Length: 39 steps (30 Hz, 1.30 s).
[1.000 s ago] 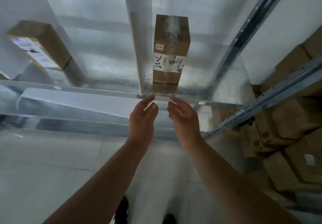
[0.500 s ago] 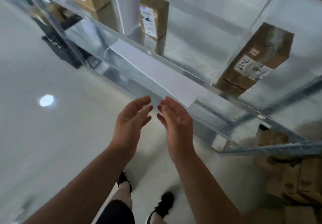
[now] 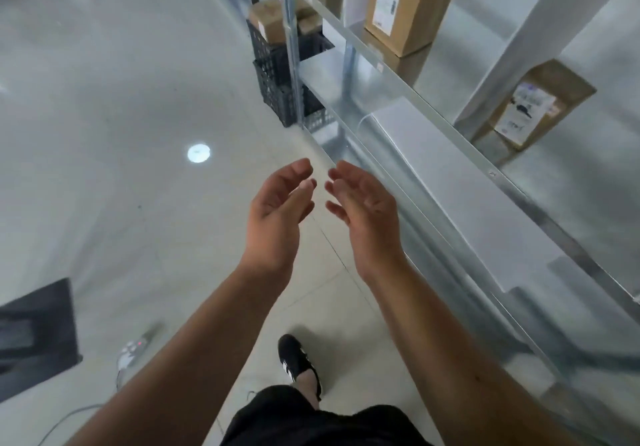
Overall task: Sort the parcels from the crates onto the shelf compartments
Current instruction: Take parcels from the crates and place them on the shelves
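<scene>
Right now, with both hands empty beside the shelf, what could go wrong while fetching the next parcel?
1. A grey cable lies near the black shoe; it might trip the person.
2. The right hand hangs close to the metal shelf edge and could knock against it.
3. The narrow parcel stands upright near that edge; a bump may topple it.

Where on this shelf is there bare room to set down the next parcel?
On the upper shelf, bare metal lies between the large box and the white divider, and again right of the small box. The lower shelf is bare too beside the black crates. The crates themselves are crowded with parcels.
</scene>
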Available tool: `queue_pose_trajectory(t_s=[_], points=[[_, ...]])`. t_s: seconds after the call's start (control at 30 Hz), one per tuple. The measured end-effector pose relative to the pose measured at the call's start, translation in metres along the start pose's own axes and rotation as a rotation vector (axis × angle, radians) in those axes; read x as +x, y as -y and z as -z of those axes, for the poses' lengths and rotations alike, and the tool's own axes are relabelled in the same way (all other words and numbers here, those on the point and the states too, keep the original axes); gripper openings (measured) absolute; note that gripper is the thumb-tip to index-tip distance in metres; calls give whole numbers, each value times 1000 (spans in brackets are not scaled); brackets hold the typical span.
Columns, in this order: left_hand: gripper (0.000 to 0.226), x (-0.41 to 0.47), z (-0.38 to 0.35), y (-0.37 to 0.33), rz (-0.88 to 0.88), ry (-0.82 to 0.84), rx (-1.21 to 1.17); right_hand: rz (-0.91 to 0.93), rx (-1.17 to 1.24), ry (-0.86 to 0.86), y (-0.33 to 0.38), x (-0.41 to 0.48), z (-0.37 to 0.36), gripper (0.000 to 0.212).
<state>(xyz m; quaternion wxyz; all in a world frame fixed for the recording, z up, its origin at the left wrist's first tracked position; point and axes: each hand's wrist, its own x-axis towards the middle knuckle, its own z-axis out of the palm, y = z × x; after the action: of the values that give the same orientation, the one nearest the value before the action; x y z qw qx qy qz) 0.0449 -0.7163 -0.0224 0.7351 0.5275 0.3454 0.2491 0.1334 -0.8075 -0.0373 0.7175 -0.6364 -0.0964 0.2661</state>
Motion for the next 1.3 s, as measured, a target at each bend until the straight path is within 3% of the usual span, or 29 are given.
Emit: queue_pose_trajectory(t_s=[0.3,0.67,0.8,1.0,1.3], points=[[24,112,73,-56,-2,-99,-101,48,-86,162,10,93,-117,35],[31,296,72,-89,-31,-239,-68,12,-102,321,20,296,-201,44],[29,366,60,-114,-72,-290,-92,-8,-82,391,33,371,-221,29],[32,461,58,-148,-89,-316,-85,-29,-89,420,58,468,-266,26],[28,627,119,-185,-108,-298,-90,-48,-151,398,58,598,-373,22]])
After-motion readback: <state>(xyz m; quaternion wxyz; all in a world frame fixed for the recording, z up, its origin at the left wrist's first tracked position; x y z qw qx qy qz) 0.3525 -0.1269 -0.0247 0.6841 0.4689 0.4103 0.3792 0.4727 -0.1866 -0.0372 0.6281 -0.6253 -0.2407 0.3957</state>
